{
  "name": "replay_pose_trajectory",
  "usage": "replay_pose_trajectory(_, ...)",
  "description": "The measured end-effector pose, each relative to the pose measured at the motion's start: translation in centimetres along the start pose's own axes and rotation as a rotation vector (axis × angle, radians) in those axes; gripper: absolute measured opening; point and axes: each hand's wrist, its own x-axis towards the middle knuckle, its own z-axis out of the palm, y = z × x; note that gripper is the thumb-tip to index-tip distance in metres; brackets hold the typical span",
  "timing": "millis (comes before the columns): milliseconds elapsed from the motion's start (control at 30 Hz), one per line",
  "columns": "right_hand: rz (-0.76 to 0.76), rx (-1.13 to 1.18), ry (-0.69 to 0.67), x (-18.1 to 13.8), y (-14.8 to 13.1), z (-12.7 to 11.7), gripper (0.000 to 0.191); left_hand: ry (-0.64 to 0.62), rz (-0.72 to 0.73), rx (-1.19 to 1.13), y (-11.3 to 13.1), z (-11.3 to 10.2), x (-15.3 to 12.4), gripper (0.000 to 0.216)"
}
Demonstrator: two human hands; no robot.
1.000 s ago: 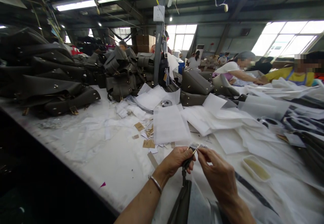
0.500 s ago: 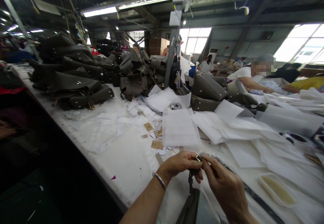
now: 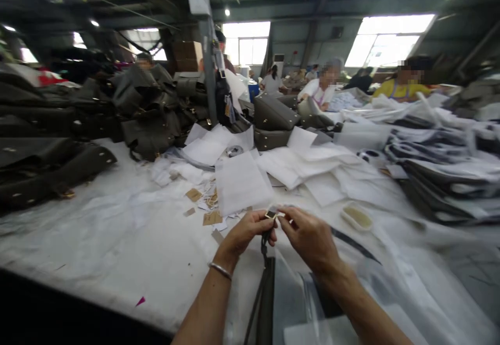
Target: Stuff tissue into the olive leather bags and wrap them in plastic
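Note:
Between my hands is a small gold-rimmed buckle (image 3: 270, 214) with a dark centre. My left hand (image 3: 250, 229) pinches it between thumb and fingers. A dark strap (image 3: 264, 246) hangs below that hand toward a dark grey-green bag (image 3: 265, 303), which is partly cut off at the bottom. Clear plastic sheeting lies around the bag. My right hand (image 3: 310, 238) is closed in a pinch at the buckle's right edge. A small pale bit shows at its fingertips, too small to name.
Stacked dark bags (image 3: 47, 163) cover the table's left side. White foam sheets (image 3: 244, 183) and brown tags (image 3: 213, 217) lie ahead. A shallow plastic dish (image 3: 357, 216) sits at right, before wrapped bags (image 3: 437, 178). A post (image 3: 208, 69) rises behind; co-workers sit beyond.
The view has swung right, bringing the wrapped bags at right into sight. Both hands remain at the buckle, with the right fingertips still against its edge.

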Motion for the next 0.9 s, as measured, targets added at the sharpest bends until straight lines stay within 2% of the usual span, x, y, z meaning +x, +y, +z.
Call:
replay_pose_trajectory(100, 0.227, -0.083, -0.084, 1.4, 1.1, -4.3, 0.028, 0.001, -0.027, 0.006, -0.1, -0.3, 0.3, 0.037)
replay_pose_trajectory(233, 0.414, -0.256, -0.187, 0.2, 5.7, -9.4, 0.028, -0.023, -0.050, -0.030, 0.0, -0.5, 0.3, 0.038)
replay_pose_trajectory(300, 0.508, -0.302, -0.375, -2.1, 8.6, -10.4, 0.026, -0.030, -0.048, -0.058, 0.1, -0.5, 0.2, 0.039)
replay_pose_trajectory(367, 0.577, -0.260, -0.647, -4.7, 11.0, -10.7, 0.026, -0.030, -0.036, -0.079, 0.1, -0.4, 0.2, 0.039)
replay_pose_trajectory(400, 0.577, -0.221, -0.682, -5.6, 11.9, -10.7, 0.026, -0.034, -0.029, -0.086, 0.0, -0.3, 0.1, 0.039)
replay_pose_trajectory(467, 0.596, -0.227, -0.600, -6.5, 12.7, -10.6, 0.031, -0.046, -0.014, -0.099, -0.1, -0.1, 0.1, 0.040)
replay_pose_trajectory(567, 0.549, -0.243, -0.357, -4.8, 11.3, -10.3, 0.043, -0.045, 0.002, -0.105, -0.3, 0.0, 0.2, 0.043)
replay_pose_trajectory(633, 0.409, -0.136, -0.309, -2.5, 8.7, -9.7, 0.041, -0.014, 0.003, -0.092, -0.4, 0.1, 0.3, 0.043)
replay_pose_trajectory(700, 0.253, -0.032, -0.345, -0.1, 5.5, -8.4, 0.037, 0.015, -0.003, -0.070, -0.3, 0.3, 0.3, 0.042)
replay_pose_trajectory(767, 0.132, -0.029, -0.408, 2.1, 2.7, -6.4, 0.033, 0.030, -0.005, -0.050, -0.1, 0.5, 0.4, 0.041)
replay_pose_trajectory(833, 0.040, -0.118, -0.449, 3.9, 0.8, -3.9, 0.028, 0.036, -0.006, -0.040, -0.1, 0.6, 0.5, 0.040)
replay_pose_trajectory(900, -0.020, -0.239, -0.498, 5.1, 0.2, -1.4, 0.023, 0.054, 0.003, -0.041, -0.3, 0.8, 0.5, 0.039)
